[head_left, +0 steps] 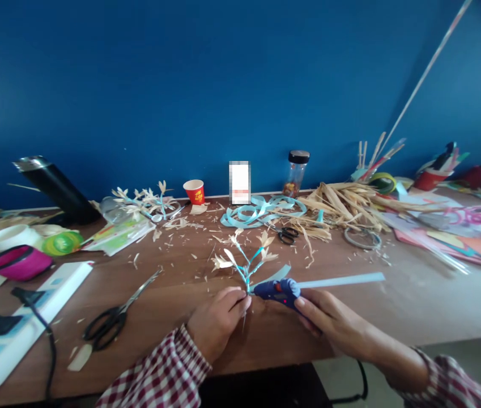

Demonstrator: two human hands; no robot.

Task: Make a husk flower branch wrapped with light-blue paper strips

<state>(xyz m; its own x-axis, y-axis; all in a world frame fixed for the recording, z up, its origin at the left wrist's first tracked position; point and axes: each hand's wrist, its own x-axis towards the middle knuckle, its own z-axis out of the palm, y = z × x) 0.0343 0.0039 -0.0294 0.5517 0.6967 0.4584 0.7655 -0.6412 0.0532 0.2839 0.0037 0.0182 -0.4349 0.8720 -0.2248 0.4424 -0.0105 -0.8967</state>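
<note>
Near the table's front edge, my left hand (221, 317) pinches the base of a small flower stem (247, 277), wrapped in light-blue tape and branching into several pale husk flowers. My right hand (329, 317) grips a blue glue gun (280, 290) with a red light on its side. A long translucent glue stick (342, 280) sticks out of its back, pointing right. The gun's nozzle meets the stem just above my left fingertips; whether it touches cannot be made out. A loose end of light-blue tape (275, 277) trails from the stem behind the gun.
Black-handled scissors (110, 323) and a white power strip (32, 323) lie left. Behind are finished husk flowers (150, 203), a red paper cup (194, 192), coiled blue tape (261, 212), small scissors (286, 234), a lidded jar (297, 173) and dried husks (342, 201). Scraps litter the table.
</note>
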